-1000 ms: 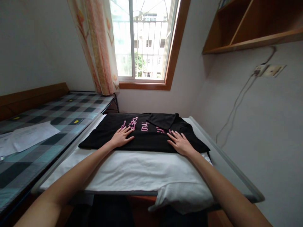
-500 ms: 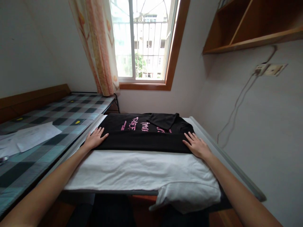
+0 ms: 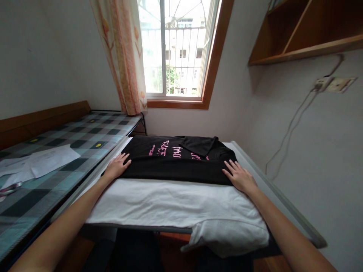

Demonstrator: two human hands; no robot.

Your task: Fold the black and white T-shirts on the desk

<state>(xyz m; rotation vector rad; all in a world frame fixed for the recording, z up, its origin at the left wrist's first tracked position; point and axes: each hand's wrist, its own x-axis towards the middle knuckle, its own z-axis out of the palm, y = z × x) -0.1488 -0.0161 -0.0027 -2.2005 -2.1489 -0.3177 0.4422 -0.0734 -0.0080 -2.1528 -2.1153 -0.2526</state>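
Note:
A black T-shirt [image 3: 170,168] with pink lettering lies across the table, its near side folded over so that part of the print is covered. My left hand [image 3: 117,166] rests flat on its left end, fingers spread. On the right end lies my right hand [image 3: 239,175], also flat with fingers apart. Nearer to me, a white T-shirt [image 3: 159,204] is spread out beside the black one, and its sleeve hangs over the table's front edge. Neither hand grips any cloth.
The table [image 3: 295,215] has a raised grey rim on the right. To the left is a bed with a checked cover [image 3: 113,124], holding papers [image 3: 51,162] and a small shiny object [image 3: 11,188]. A curtain [image 3: 127,68], window [image 3: 181,56], wall shelf [image 3: 306,34] and plugged-in cable [image 3: 292,117] surround it.
The whole view has shifted slightly, so everything appears a little further right. Both hands stay flat on the black T-shirt, and the fold looks unchanged.

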